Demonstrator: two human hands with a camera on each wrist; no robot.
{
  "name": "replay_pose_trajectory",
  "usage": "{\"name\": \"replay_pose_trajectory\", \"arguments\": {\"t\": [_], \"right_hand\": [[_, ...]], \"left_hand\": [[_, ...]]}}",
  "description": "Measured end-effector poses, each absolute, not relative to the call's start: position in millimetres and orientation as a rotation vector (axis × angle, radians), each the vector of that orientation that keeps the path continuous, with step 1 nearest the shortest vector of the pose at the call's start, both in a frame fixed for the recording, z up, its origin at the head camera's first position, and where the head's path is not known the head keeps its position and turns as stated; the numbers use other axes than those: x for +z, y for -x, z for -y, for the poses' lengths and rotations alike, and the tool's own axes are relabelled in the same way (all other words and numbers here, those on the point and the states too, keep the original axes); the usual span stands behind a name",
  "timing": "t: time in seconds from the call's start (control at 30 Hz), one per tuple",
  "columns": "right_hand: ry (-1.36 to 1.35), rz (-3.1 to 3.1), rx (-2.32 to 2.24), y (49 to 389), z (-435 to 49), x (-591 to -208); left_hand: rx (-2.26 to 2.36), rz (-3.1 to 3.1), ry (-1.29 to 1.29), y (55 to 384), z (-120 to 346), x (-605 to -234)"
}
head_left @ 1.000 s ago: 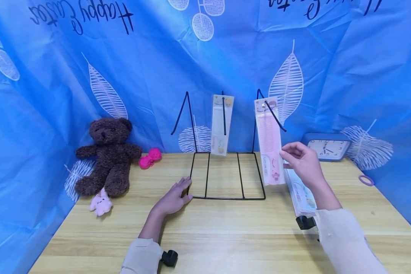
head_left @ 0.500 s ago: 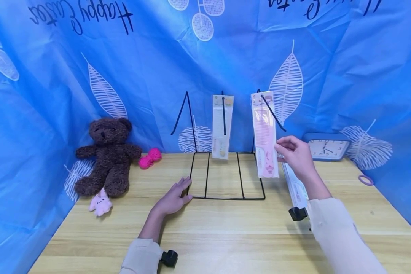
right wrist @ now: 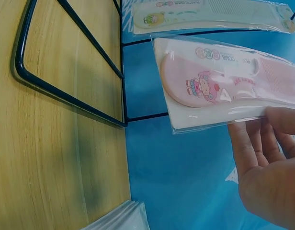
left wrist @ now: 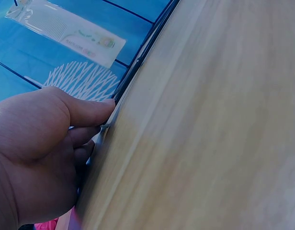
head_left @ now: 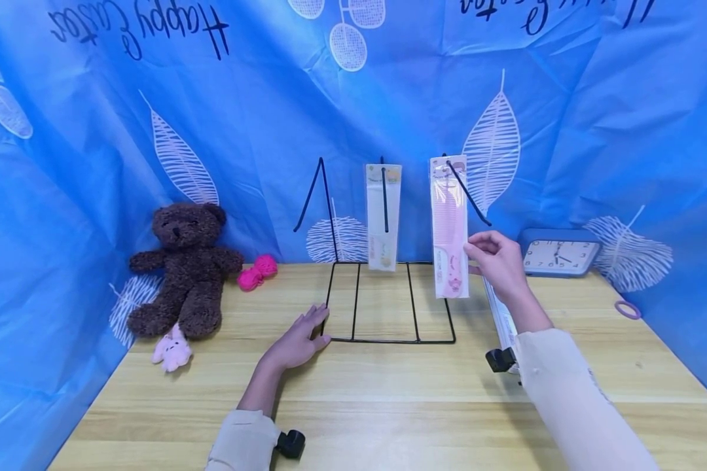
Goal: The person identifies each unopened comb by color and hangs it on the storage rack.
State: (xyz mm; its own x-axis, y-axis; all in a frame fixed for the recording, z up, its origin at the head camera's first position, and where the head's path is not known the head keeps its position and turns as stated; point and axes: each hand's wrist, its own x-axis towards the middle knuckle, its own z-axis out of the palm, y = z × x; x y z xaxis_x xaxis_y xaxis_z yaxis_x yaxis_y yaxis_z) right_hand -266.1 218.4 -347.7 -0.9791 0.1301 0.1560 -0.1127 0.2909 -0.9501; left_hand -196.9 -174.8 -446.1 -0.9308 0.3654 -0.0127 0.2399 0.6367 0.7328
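My right hand [head_left: 497, 261] pinches the right edge of a pink comb in a clear package [head_left: 450, 229]. That package hangs from the right hook [head_left: 470, 195] of a black wire rack [head_left: 353, 304], the hook through its top hole. In the right wrist view the pink comb [right wrist: 205, 84] shows a cartoon girl on its handle. Another packaged comb, pale green [head_left: 383, 216], hangs on the middle hook. My left hand [head_left: 294, 339] rests at the rack's front left corner, fingers extended to the side wire. In the left wrist view its thumb touches the front wire.
A stack of packaged combs [head_left: 503, 320] lies partly hidden behind my right forearm. A clock [head_left: 560, 252] and a purple ring [head_left: 628, 309] are at the right. A brown teddy bear [head_left: 185, 268], a pink bow [head_left: 257, 272] and a small pink plush [head_left: 173, 348] are at the left.
The packaged pink comb has slid back along the right hook, up and leftward, with my right hand following at its edge. My left hand has stayed in place.
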Motion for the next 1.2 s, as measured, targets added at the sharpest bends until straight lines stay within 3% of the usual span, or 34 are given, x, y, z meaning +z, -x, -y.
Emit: {"name": "replay_pose_trajectory", "arguments": {"t": [1.2], "right_hand": [[-0.033,2.515,1.537,262,-244,-355]], "left_hand": [[1.185,-2.686,-0.514,195,175,-445]]}}
